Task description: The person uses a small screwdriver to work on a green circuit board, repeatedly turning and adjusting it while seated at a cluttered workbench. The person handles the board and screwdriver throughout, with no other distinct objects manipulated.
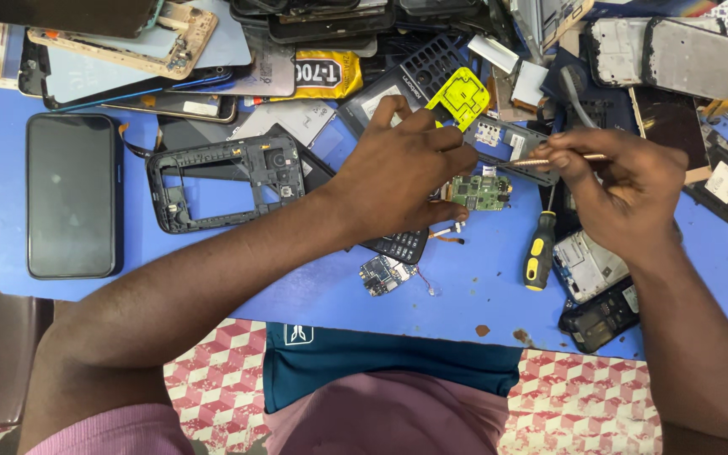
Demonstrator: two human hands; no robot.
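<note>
Pinching a thin metal tool [570,158], right hand [625,198] nears green circuit board [479,192]; left hand [398,173] steadies it, fingers curled.

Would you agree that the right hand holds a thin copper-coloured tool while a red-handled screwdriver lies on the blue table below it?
Not quite: the head view shows the screwdriver has a yellow and black handle, not a red one. The rest stands: the right hand holds a thin copper-coloured tool, and the screwdriver lies on the blue table below that hand.
</note>
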